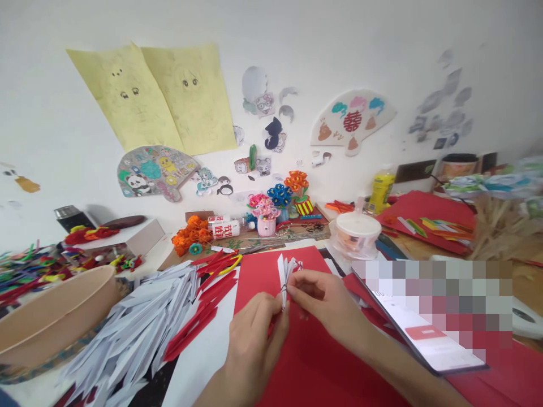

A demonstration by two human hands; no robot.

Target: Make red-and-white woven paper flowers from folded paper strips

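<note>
Folded paper bundle (pixel 285 271): light, flimsy, likely crease-prone; best held at its bound waist, where left hand (pixel 253 339) and right hand (pixel 324 299) fingers pinch it.

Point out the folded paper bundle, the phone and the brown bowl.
folded paper bundle (pixel 285 268): head view, white pleats near its top
phone (pixel 441 353): head view, lower screen
brown bowl (pixel 63 311): head view, side wall
</note>
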